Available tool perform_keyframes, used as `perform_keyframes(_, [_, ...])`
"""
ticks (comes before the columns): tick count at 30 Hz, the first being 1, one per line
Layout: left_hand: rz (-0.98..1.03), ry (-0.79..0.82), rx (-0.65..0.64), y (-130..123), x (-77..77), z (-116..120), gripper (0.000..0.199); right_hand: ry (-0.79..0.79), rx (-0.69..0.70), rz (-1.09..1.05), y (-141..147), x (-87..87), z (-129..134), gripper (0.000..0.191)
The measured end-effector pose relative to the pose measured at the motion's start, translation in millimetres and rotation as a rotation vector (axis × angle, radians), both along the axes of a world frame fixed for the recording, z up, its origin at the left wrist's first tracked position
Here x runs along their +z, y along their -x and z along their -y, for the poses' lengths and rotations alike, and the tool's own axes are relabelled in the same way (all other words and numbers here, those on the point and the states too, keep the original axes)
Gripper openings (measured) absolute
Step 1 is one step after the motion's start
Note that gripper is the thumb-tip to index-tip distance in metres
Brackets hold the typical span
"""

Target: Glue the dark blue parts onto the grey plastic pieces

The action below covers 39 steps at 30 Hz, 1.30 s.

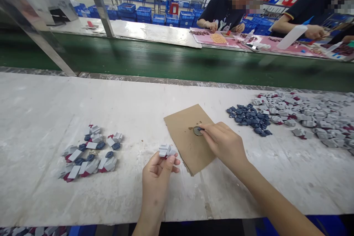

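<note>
My left hand [160, 171] pinches a light grey plastic piece [166, 150] with a bit of dark red under it, just left of the cardboard. Over the brown cardboard sheet [190, 155], my right hand [225, 143] holds a small dark blue plastic part [201, 129] between thumb and fingertips. That part is at a small round cap-like dish [197, 131] lying on the cardboard; whether it touches the contents I cannot tell. Brown stains mark the cardboard beside the dish.
Dark blue parts [249, 118] are heaped right of the cardboard, beside a large pile of grey pieces [312, 114]. Grey pieces with blue parts [91, 155] lie at left. Beyond the table runs a green conveyor belt [155, 62]; people [224, 11] work across it.
</note>
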State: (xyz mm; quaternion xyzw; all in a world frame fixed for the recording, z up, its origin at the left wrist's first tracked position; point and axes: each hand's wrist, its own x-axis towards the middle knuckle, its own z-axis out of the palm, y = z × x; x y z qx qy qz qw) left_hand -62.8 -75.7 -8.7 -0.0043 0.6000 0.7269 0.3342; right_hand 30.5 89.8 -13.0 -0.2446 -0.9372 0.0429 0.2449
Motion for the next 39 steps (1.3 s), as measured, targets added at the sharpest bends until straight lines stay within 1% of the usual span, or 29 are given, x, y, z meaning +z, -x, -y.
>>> perform_keyframes(3, [0.001,-0.026,-0.001,-2.1,2.7,-0.8,0.012,-0.051,0.031,0.048,2.6,-2.5,2.6,0.024])
perform_keyframes(6, [0.041,-0.061,0.006,-3.2,5.5,-0.8,0.011,-0.051,0.039,0.053,2.7,-1.3,2.6,0.023])
perform_keyframes(8, [0.062,-0.07,0.008,-3.8,6.8,0.4,0.012,0.004,0.04,0.047,2.1,2.1,1.3,0.022])
perform_keyframes(10, [0.064,-0.07,0.006,-4.9,7.5,2.5,0.015,0.1,0.039,0.0,1.7,8.9,2.1,0.021])
perform_keyframes(13, [0.037,-0.071,-0.005,-7.6,9.0,6.8,0.016,0.321,0.035,-0.107,1.6,25.7,12.2,0.018])
perform_keyframes(17, [-0.032,-0.051,-0.044,-12.7,14.1,12.0,0.014,0.712,0.027,-0.168,-0.3,52.2,37.9,0.015])
perform_keyframes(20, [-0.069,-0.01,-0.05,-16.1,18.9,14.2,0.014,0.929,0.061,-0.202,-3.0,64.6,52.3,0.015])
perform_keyframes(21, [-0.074,-0.002,-0.043,-17.1,20.3,14.7,0.014,1.012,0.073,-0.214,-3.5,66.5,54.7,0.016])
perform_keyframes(23, [-0.078,0.008,-0.023,-18.7,22.7,15.4,0.014,1.232,0.078,-0.239,-3.4,67.4,56.3,0.016])
perform_keyframes(25, [-0.083,0.017,-0.004,-20.0,24.6,15.9,0.014,1.484,0.047,-0.272,-2.0,65.8,55.3,0.017])
perform_keyframes(27, [-0.101,0.032,0.007,-20.9,26.5,16.4,0.014,1.685,0.003,-0.3,-0.2,63.8,54.3,0.016])
perform_keyframes(28, [-0.114,0.036,0.008,-21.2,27.4,16.6,0.014,1.75,-0.015,-0.312,0.4,63.2,54.3,0.016])
perform_keyframes(30, [-0.137,0.036,0.006,-21.7,28.8,17.0,0.014,1.823,-0.034,-0.326,0.8,63.1,55.9,0.017])
perform_keyframes(32, [-0.144,0.033,0.0,-22.2,29.7,17.4,0.014,1.838,-0.035,-0.327,-0.2,64.0,58.5,0.017])
perform_keyframes(33, [-0.14,0.034,-0.002,-22.4,29.8,17.5,0.015,1.821,-0.034,-0.32,-0.9,64.3,59.3,0.018])
perform_keyframes(34, [-0.133,0.033,-0.003,-22.7,29.6,17.6,0.015,1.778,-0.036,-0.313,-1.5,64.1,59.1,0.018])
perform_keyframes(35, [-0.125,0.034,-0.003,-22.9,29.1,17.7,0.015,1.702,-0.041,-0.308,-1.9,63.1,57.5,0.019])
perform_keyframes(36, [-0.119,0.035,0.001,-23.0,28.4,17.9,0.015,1.582,-0.049,-0.313,-1.9,60.7,54.2,0.02])
perform_keyframes(37, [-0.114,0.039,0.01,-23.1,27.5,18.1,0.015,1.41,-0.061,-0.329,-1.5,56.9,49.1,0.02])
perform_keyframes(38, [-0.112,0.046,0.021,-23.0,26.5,18.4,0.016,1.182,-0.075,-0.357,-0.9,51.5,42.4,0.02])
perform_keyframes(39, [-0.112,0.055,0.033,-22.9,25.4,18.7,0.016,0.918,-0.082,-0.389,-0.2,44.6,34.5,0.018])
